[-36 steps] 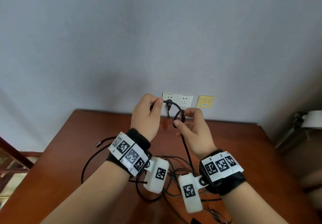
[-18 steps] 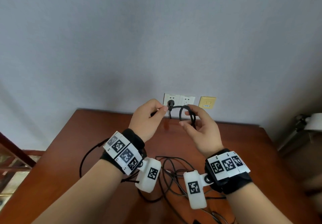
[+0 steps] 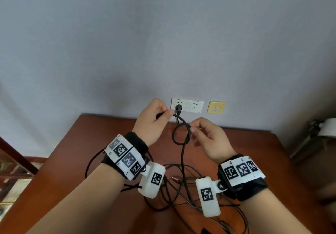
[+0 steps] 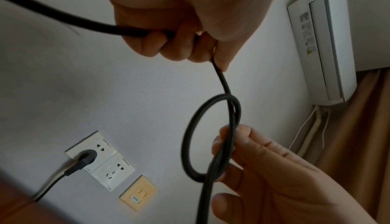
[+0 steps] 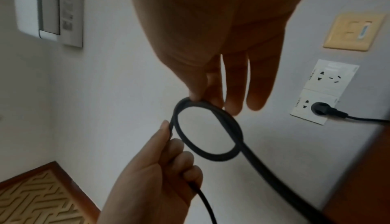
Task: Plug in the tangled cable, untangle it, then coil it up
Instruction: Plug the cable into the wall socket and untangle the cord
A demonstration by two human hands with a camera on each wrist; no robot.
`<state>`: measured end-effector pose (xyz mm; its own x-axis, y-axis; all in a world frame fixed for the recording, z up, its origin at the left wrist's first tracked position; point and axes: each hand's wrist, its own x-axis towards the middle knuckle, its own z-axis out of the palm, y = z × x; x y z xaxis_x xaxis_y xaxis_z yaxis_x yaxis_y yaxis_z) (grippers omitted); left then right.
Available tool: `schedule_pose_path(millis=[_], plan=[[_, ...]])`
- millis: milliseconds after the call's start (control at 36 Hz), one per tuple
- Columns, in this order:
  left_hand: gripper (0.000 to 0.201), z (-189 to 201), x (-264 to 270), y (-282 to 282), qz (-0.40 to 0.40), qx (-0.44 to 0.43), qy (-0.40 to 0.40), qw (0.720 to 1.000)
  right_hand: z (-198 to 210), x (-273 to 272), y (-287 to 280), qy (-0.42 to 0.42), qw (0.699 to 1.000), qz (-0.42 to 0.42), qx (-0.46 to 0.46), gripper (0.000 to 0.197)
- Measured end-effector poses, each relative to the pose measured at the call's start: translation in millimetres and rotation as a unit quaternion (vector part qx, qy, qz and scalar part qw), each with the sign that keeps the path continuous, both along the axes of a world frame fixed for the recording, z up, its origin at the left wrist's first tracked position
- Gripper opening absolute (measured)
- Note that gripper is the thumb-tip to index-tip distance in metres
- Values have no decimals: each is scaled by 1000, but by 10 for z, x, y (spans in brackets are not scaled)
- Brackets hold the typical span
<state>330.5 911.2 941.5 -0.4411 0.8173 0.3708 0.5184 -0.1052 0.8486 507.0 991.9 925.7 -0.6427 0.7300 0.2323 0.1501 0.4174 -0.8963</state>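
Black cable [image 3: 183,153], plugged into the white wall socket [image 3: 179,104] above the counter's [image 3: 91,152] far edge, looks light, rubbery and springy, holding its loop. Left hand [image 3: 154,122] pinches it near the plug; right hand [image 3: 209,139] pinches the loop's crossing, the best place to hold. Compared with half a second ago, the loop hangs lower and wider, and the hands have spread apart.

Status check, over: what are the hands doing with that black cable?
Left hand grips cable. Right hand pinches loop. Plug in socket. Tangle on table.
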Motion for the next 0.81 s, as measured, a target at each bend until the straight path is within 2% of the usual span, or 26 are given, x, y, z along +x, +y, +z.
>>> schedule_pose_path(millis=[111,222,333,417,528,583,639,722,806], plan=[[19,73,16,-36,-55,-38,45,997,32,9,12,-20,999,7,49,13],[24,108,137,-43,-114,-89,146,979,114,-35,-15,-33,993,24,110,9],[29,78,193,-53,-151,-90,151,973,177,-66,-27,-43,990,26,129,10],[16,40,137,-46,-151,-97,149,972,151,-29,8,-49,992,5,116,10],[15,-13,139,-51,-115,-89,62,987,86,-17,-27,-24,994,-35,102,12],[8,-29,157,-53,-103,-94,21,990,51,-27,-62,-33,994,-36,103,9],[18,-36,173,-58,-99,-92,-45,990,12,-32,-81,-48,992,-39,113,11],[32,-23,192,-56,-98,-91,-184,974,14,-21,-80,-48,990,-47,123,11],[25,28,233,-60,-110,-75,-320,938,43,-7,-74,-63,983,-30,168,6]])
